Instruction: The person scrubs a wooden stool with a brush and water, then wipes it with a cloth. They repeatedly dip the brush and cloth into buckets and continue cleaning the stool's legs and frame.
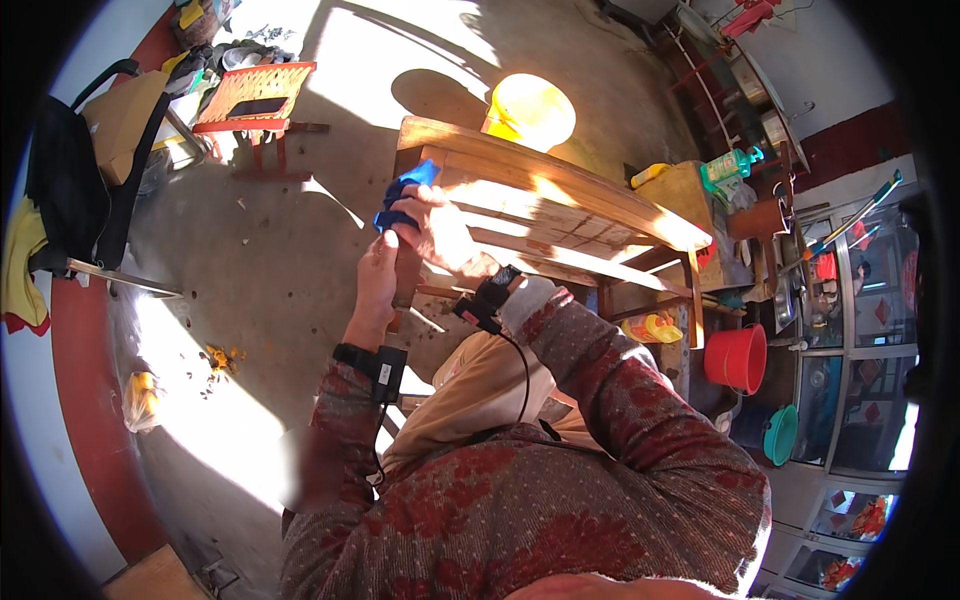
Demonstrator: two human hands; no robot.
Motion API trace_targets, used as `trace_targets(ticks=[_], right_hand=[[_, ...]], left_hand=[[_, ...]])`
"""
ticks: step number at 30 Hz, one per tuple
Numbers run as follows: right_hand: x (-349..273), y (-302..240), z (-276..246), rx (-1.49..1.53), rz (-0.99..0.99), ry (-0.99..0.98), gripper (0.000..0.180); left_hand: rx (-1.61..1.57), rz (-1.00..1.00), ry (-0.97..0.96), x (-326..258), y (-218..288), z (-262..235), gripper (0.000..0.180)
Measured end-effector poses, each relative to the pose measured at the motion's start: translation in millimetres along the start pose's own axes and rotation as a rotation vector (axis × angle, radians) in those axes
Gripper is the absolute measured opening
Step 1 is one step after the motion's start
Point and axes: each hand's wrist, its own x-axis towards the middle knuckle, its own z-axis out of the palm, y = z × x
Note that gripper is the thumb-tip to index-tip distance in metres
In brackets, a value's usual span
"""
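We hold a blue cloth (402,200) against the near corner of a wooden table (560,205), our right hand (437,228) pressed over it with its fingers (405,228) curled down onto the fabric, so the cloth bunches out above and to the left of them. Our left hand (377,285) sits just below, its fingers wrapped closed around the table leg (403,280) that drops from that corner; the two hands are touching or very nearly so. Both wrists carry dark bands with a cable running back along our patterned red and grey sleeves. Beyond the fingers, past the far edge of the table, stands a yellow bucket (530,110) in bright sun. Well off to the left of the fingers a small red chair (255,105) stands on the concrete floor (260,290). Far to the right of the fingers, a red basin (737,358) and a green bowl (781,434) sit near a glass-fronted cabinet (860,330).
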Motion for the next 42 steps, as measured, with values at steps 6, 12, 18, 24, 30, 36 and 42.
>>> trace_targets(ticks=[6,12,18,24,30,36,42], right_hand=[[-44.7,-44.2,-16.2,0.199,0.103,-0.017,0.033],[-45.6,-8.6,-34.3,-0.004,-0.065,0.167,0.032],[-60.5,55.1,-53.6,-0.189,0.018,-0.016,0.022],[-103.4,87.9,-81.2,-0.247,0.043,0.149,0.027],[-203.2,155.2,-169.4,-0.352,0.259,0.336,0.018],[-306.5,178.3,-327.6,-0.530,0.801,0.538,0.011],[-370.9,159.9,-424.4,-0.610,0.761,0.723,0.030]], left_hand=[[-0.310,-0.018,-0.257,-0.8,4.9,1.9,0.082],[-0.212,-0.090,-0.354,8.4,13.2,4.8,0.073],[0.404,0.090,-0.286,-0.8,34.5,23.7,0.040],[0.442,0.040,-0.215,-2.3,40.2,35.8,0.039],[0.486,0.060,-0.252,-4.5,43.8,40.9,0.036],[0.601,0.117,-0.282,-11.4,48.8,40.9,0.040],[0.721,0.022,-0.343,11.7,43.2,27.8,0.047]])
